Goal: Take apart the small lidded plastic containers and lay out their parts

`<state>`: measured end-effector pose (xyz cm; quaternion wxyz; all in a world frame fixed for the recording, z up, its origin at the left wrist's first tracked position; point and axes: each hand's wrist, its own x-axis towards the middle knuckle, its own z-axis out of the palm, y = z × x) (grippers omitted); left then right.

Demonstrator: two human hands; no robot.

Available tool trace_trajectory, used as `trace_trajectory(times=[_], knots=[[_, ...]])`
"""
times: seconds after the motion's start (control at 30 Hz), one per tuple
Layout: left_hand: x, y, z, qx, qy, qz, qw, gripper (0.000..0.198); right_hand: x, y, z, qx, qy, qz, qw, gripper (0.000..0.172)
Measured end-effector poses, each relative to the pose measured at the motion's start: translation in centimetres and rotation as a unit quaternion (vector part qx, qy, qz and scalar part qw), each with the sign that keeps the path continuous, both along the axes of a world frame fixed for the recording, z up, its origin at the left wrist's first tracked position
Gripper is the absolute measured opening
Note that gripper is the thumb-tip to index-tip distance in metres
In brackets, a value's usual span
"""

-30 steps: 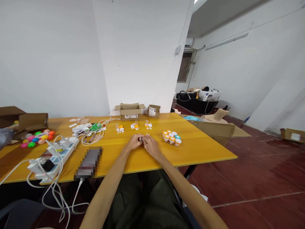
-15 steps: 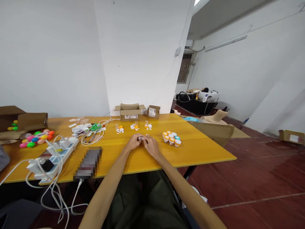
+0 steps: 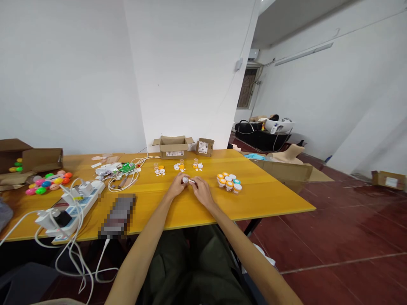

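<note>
Above the near half of the table, my left hand (image 3: 177, 186) has its fingers closed around a small clear round jar (image 3: 185, 180); its mouth faces up toward me. Right beside it, my right hand (image 3: 202, 191) pinches a small whitish piece (image 3: 192, 181), too small to make out well. To the right of my hands stands a cluster of small jars (image 3: 229, 183) with orange, white and teal lids. Beyond my hands lie groups of loose parts: white discs with an orange ring (image 3: 160, 170), a middle group (image 3: 179, 167) and a right group (image 3: 197, 166), each with a clear cup.
Two cardboard boxes, one open (image 3: 174, 148) and a smaller one (image 3: 205, 147), stand against the wall. At left are colourful plastic balls (image 3: 47, 183), a power strip (image 3: 83, 207) with tangled white cables, and a blurred-out phone (image 3: 117, 216). The table edge (image 3: 273, 215) runs near my forearms.
My hands have drawn slightly apart and turned, so the round jar in the left one and the whitish piece in the right one show more clearly. The things on the table stay put.
</note>
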<state>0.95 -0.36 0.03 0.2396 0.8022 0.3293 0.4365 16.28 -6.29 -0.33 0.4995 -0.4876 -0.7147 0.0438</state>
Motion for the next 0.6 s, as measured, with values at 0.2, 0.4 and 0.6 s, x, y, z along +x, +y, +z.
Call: trace_trajectory(times=[0.2, 0.4, 0.6], knots=[[0.0, 0.5, -0.7, -0.031, 0.017, 0.009, 0.999, 0.028, 0.2, 0.2, -0.1, -0.038, 0.038, -0.021, 0.998, 0.020], [-0.1, 1.1, -1.5, -0.034, 0.012, 0.037, 0.999, 0.029, 0.3, 0.3, -0.3, -0.064, 0.088, -0.013, 0.994, 0.017], [0.1, 0.4, -0.7, -0.021, 0.030, 0.040, 0.999, 0.034, 0.0, 0.2, -0.1, -0.074, 0.149, 0.019, 0.986, 0.014]])
